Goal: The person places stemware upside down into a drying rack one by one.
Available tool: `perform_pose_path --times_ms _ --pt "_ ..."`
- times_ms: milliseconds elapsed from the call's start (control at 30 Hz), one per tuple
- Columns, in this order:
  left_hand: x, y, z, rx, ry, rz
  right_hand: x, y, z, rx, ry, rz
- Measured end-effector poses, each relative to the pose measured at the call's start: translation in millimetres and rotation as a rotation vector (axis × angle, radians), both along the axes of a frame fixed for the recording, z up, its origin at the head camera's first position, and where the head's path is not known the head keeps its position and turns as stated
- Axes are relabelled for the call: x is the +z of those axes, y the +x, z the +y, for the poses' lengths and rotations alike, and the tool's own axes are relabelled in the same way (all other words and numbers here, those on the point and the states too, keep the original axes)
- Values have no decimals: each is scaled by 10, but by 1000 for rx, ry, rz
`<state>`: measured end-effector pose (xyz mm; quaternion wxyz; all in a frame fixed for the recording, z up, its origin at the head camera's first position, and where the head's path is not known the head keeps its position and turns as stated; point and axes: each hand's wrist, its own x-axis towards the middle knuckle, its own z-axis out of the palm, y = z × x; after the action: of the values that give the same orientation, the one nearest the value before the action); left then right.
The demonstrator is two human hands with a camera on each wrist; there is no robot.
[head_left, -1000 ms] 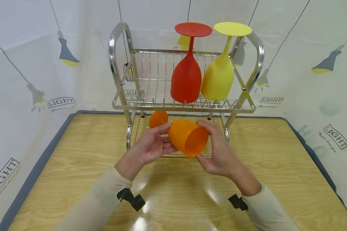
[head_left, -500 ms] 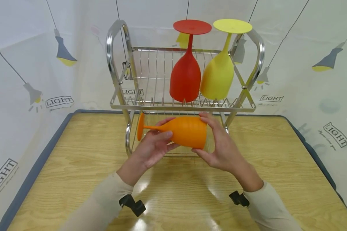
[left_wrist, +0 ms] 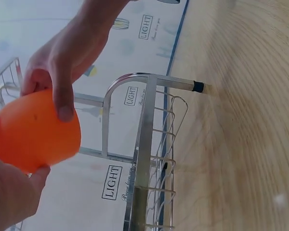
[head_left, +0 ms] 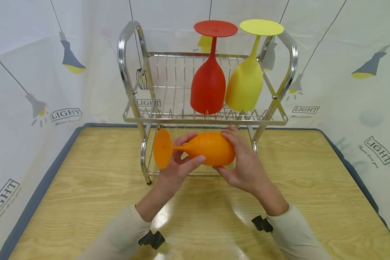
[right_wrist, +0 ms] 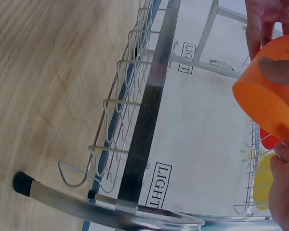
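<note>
An orange wine goblet [head_left: 209, 148] lies sideways in the air, its round foot [head_left: 163, 148] toward the left and its bowl toward the right. My left hand [head_left: 179, 166] holds the bowl near the stem, thumb on the near side. Around the mouth end curls my right hand [head_left: 247, 164], thumb below and fingers above. The open mouth is hidden in the head view, but the right wrist view shows the hollow bowl [right_wrist: 265, 103]. Red [head_left: 208, 86] and yellow [head_left: 245, 85] goblets stand upside down on the upper tier of the metal dish rack [head_left: 204, 122].
The two-tier rack stands on a wooden table [head_left: 94, 202], directly behind the orange goblet. Its lower wire basket [left_wrist: 171, 139] sits low over the table. A printed white curtain [head_left: 68, 90] encloses the back and sides.
The orange goblet has been turned in my hands: its mouth, which faced toward me, now points away, and its foot has swung nearer at the left. My left hand has shifted its grip.
</note>
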<state>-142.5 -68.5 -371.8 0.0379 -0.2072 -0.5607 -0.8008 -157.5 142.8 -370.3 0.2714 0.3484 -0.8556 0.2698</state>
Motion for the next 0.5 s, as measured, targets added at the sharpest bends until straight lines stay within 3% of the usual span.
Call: perform_pose_path --times_ms 100,233,500 --pt "12 23 26 83 -37 97 -21 -3 -37 14 -13 -4" --pt "38 46 29 138 -138 183 -24 6 -65 23 -42 -72" --pt "24 106 -15 116 -275 173 38 23 -75 92 -111 -268"
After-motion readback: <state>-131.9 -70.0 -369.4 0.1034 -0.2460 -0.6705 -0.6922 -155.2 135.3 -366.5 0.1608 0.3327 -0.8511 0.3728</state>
